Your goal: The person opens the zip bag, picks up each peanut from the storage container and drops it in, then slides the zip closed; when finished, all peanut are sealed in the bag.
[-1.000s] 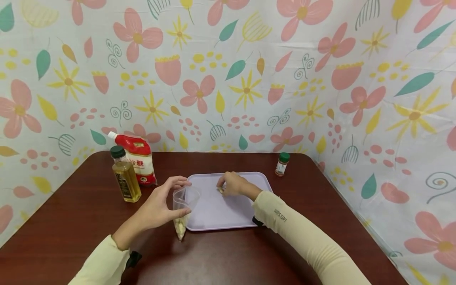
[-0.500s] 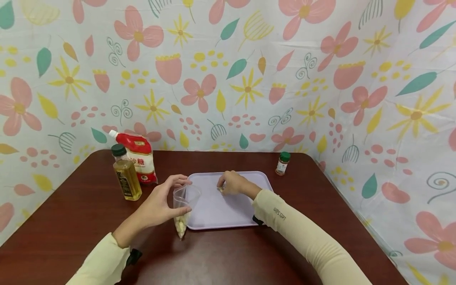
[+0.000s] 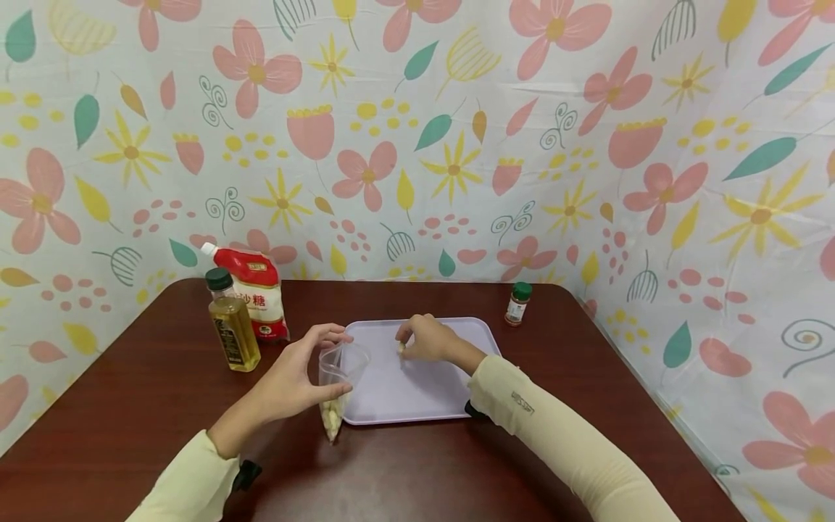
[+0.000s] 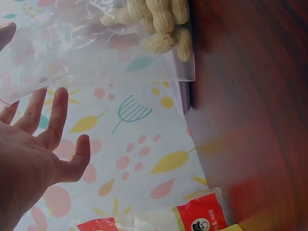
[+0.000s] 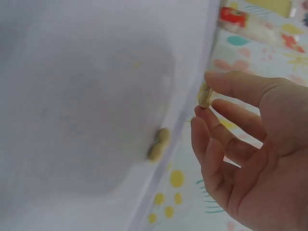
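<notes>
My left hand [image 3: 293, 377] holds a clear plastic bag [image 3: 334, 365] by its open mouth, thumb on the near side and fingers on the far side. Unshelled peanuts [image 4: 161, 19] fill the bag's narrow lower end, close up in the left wrist view. Over the lilac tray [image 3: 368, 407], my right hand [image 3: 427, 338] pinches one peanut [image 5: 206, 95] between thumb and fingertips. Another peanut [image 5: 159, 144] lies on the tray close to its edge in the right wrist view; the right hand hides that spot from the head view.
On the left stand an oil bottle [image 3: 233, 330] with a dark green cap and, behind it, a red and white sugar pouch [image 3: 261, 297]. A small green-capped spice jar [image 3: 517, 304] is beyond the tray's far right corner. A flowered curtain [image 3: 417, 181] hangs behind the table.
The right hand has raised the peanut slightly, and it shows more clearly between the fingertips now. My left hand and the bag have stayed nearly still.
</notes>
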`<control>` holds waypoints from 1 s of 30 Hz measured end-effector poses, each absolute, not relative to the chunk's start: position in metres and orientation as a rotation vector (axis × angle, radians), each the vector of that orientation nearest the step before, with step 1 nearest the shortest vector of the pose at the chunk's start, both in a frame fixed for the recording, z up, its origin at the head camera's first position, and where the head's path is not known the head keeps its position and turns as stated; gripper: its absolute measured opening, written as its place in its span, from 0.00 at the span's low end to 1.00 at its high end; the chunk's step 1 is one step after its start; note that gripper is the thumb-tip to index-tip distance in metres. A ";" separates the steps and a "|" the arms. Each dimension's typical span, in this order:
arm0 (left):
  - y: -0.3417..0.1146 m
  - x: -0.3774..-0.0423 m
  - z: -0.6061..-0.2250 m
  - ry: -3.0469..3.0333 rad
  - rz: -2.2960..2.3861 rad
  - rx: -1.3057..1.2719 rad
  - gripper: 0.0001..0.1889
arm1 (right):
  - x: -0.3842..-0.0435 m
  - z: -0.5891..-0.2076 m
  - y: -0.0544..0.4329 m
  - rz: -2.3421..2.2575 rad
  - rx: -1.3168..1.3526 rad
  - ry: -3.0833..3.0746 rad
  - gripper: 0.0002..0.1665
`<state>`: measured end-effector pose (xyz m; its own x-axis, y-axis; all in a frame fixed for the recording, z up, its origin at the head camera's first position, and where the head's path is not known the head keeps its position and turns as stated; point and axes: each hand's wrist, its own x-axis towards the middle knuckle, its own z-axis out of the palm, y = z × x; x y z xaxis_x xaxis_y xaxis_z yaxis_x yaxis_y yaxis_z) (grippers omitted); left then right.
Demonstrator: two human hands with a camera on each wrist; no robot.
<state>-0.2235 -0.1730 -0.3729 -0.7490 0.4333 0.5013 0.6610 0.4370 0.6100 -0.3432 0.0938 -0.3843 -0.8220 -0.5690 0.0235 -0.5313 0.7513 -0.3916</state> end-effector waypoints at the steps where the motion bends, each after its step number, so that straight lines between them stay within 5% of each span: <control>1: -0.173 -0.223 -0.373 -2.423 -1.214 -0.947 0.39 | -0.341 -0.382 0.094 -0.613 -0.905 2.858 0.14; 22: -0.173 -0.223 -0.372 -2.431 -1.241 -0.936 0.39 | -0.287 -0.340 0.084 -1.111 -0.852 2.928 0.10; 30: -0.172 -0.221 -0.373 -2.446 -1.264 -0.933 0.39 | -0.260 -0.323 0.070 -1.309 -1.019 2.920 0.11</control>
